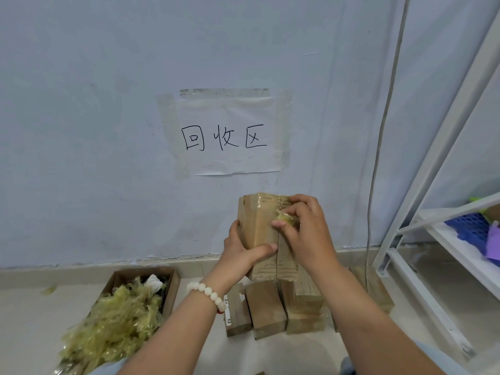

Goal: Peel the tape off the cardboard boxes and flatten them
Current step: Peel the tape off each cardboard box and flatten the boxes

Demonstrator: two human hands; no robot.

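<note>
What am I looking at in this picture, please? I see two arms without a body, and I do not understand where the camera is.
There is no machine here: a person wears one wide-angle camera on the head, so you see only their two arms from above. The left hand, with a white bead bracelet, holds a small brown cardboard box wrapped in clear tape before the pale wall. The right hand pinches a crumpled wad of yellowish tape on that box. On the floor stand more taped brown boxes, and beside them an open cardboard box full of loose crumpled tape.
</note>
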